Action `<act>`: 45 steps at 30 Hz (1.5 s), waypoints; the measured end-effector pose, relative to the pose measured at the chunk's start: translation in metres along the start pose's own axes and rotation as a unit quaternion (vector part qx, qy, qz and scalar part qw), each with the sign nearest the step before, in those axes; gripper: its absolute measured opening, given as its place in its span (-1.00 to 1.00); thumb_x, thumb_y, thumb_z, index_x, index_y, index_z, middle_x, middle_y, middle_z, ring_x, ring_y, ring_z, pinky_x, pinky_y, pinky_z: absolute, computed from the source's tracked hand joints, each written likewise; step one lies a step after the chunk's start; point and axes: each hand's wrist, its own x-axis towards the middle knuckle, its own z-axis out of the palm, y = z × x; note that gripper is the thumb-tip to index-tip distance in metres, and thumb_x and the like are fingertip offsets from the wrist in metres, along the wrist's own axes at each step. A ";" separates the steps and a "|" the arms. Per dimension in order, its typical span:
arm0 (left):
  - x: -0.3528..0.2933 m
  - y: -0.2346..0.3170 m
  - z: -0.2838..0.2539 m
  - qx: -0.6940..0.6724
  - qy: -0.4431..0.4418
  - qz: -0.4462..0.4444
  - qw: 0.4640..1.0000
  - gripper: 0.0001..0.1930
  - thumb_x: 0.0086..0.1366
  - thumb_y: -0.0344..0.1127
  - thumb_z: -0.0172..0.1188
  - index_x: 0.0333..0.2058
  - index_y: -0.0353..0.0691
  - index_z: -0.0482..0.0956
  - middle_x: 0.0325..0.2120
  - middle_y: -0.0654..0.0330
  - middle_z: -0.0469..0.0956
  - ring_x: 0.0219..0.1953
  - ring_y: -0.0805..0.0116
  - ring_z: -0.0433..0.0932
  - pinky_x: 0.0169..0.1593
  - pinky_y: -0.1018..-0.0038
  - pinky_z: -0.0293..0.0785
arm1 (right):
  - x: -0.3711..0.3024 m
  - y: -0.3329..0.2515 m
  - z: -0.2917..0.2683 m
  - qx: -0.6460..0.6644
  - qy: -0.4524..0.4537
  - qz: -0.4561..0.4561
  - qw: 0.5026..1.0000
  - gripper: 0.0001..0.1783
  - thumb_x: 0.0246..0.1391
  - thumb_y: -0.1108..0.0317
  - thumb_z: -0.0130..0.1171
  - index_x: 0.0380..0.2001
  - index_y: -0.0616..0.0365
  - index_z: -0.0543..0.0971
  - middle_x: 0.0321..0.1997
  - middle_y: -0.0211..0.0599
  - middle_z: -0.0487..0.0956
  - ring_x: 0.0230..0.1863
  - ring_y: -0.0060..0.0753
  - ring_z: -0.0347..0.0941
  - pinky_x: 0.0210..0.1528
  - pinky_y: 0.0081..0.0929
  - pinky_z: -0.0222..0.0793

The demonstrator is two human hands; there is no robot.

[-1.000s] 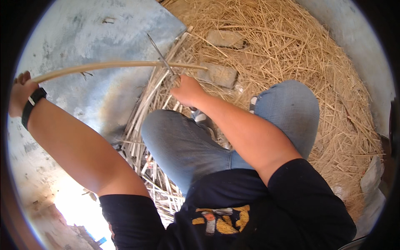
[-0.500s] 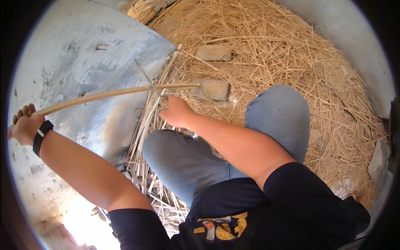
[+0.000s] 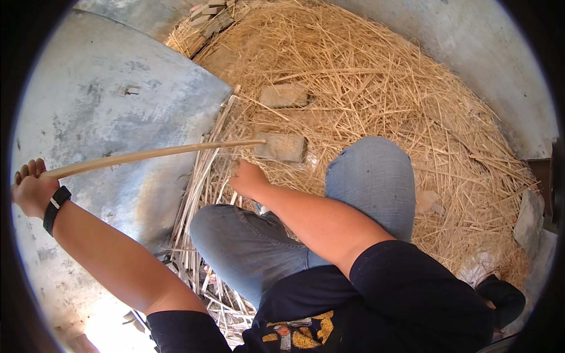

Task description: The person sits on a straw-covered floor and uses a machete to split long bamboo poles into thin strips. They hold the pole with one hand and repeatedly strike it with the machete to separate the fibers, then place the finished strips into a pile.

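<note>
My left hand [image 3: 34, 185], with a black band on its wrist, is closed round one end of a long, pale bamboo strip [image 3: 141, 155] at the far left. The strip bows slightly upward, and its other end reaches over a brick [image 3: 281, 147] on the straw. My right hand [image 3: 247, 178] is closed just below that end, above my bent left knee. It grips a thin-bladed knife, which is almost hidden now; only a thin pale line shows by the fingers.
Loose straw and shavings [image 3: 376, 88] cover the floor ahead and right. A second brick [image 3: 285, 95] lies farther off. Long split strips [image 3: 191, 206] are heaped beside my left knee, along a weathered grey wall [image 3: 118, 106]. A stone slab [image 3: 529, 220] leans at the right.
The knife blade, which crossed the bamboo strip and stuck out beyond it, no longer shows there. My right hand now sits slightly lower beneath the strip. The whole view has shifted a little.
</note>
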 end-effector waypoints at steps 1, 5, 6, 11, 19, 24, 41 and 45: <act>-0.007 0.007 0.006 -0.004 0.006 -0.007 1.000 -0.86 0.41 -0.41 -0.27 -0.31 -0.35 0.22 -0.54 0.10 0.24 -0.56 0.25 0.23 -0.41 0.34 0.33 | 0.004 0.009 0.004 -0.023 0.026 0.026 0.999 -0.48 0.06 0.20 0.20 -0.02 0.42 0.47 -0.13 0.23 0.61 -0.07 0.14 0.59 0.00 -0.12 0.49; -0.030 0.032 0.025 -0.037 0.026 -0.028 0.999 -0.81 0.43 -0.34 -0.28 -0.39 -0.26 0.16 -0.61 0.21 0.10 -0.60 0.33 0.05 -0.48 0.40 0.12 | 0.008 0.005 0.002 -0.035 0.015 -0.021 0.999 -0.42 0.05 0.17 0.21 0.00 0.46 0.46 -0.08 0.25 0.60 0.00 0.15 0.57 0.07 -0.12 0.46; -0.038 0.040 0.031 -0.055 0.028 -0.037 0.997 -0.81 0.42 -0.35 -0.28 -0.41 -0.25 0.15 -0.62 0.23 0.08 -0.61 0.34 0.03 -0.49 0.41 0.09 | 0.007 -0.001 0.001 -0.032 0.009 -0.017 0.999 -0.42 0.05 0.18 0.21 0.01 0.46 0.46 -0.07 0.26 0.60 0.01 0.15 0.56 0.07 -0.12 0.46; -0.020 0.032 0.020 -0.100 0.017 -0.067 0.993 -0.71 0.47 -0.22 -0.27 -0.46 -0.19 0.15 -0.64 0.26 0.03 -0.62 0.36 -0.02 -0.50 0.43 0.03 | -0.003 -0.027 0.001 -0.020 -0.028 -0.011 0.999 -0.43 0.08 0.22 0.20 0.04 0.48 0.44 -0.05 0.29 0.58 0.05 0.12 0.55 0.10 -0.12 0.45; 0.000 0.002 0.021 -0.112 0.025 -0.049 0.992 -0.65 0.59 -0.13 -0.35 -0.31 -0.24 0.24 -0.57 0.13 0.29 -0.59 0.30 0.25 -0.39 0.35 0.41 | -0.030 -0.087 -0.015 -0.012 -0.082 -0.059 0.995 -0.55 0.06 0.27 0.18 -0.07 0.42 0.47 -0.16 0.25 0.61 -0.06 0.15 0.59 -0.06 -0.08 0.50; 0.004 0.004 0.009 -0.084 0.005 -0.058 0.995 -0.46 0.58 0.07 -0.51 -0.29 -0.30 0.25 -0.54 0.09 0.33 -0.57 0.27 0.30 -0.22 0.28 0.52 | -0.042 -0.097 0.001 0.010 -0.053 -0.201 0.978 -0.61 0.07 0.30 0.18 -0.10 0.35 0.49 -0.37 0.01 0.59 -0.36 -0.13 0.58 -0.23 -0.17 0.45; 0.005 -0.008 -0.015 0.071 0.001 0.064 0.995 -0.80 0.44 -0.46 -0.15 -0.19 -0.55 0.37 -0.40 -0.02 0.52 -0.46 0.21 0.54 -0.20 0.30 0.66 | -0.034 -0.064 0.002 -0.059 -0.067 -0.170 0.981 -0.52 0.06 0.28 0.20 0.00 0.36 0.48 -0.24 0.05 0.64 -0.26 -0.06 0.60 -0.15 -0.17 0.49; -0.008 -0.005 0.022 -0.030 0.050 0.007 0.998 -0.81 0.30 -0.72 -0.15 -0.14 -0.62 0.38 -0.32 -0.12 0.55 -0.41 0.15 0.60 -0.25 0.30 0.70 | 0.023 0.031 -0.006 -0.095 -0.003 -0.069 0.993 -0.43 0.08 0.29 0.19 0.13 0.37 0.42 -0.20 0.04 0.63 -0.25 -0.13 0.62 -0.16 -0.20 0.51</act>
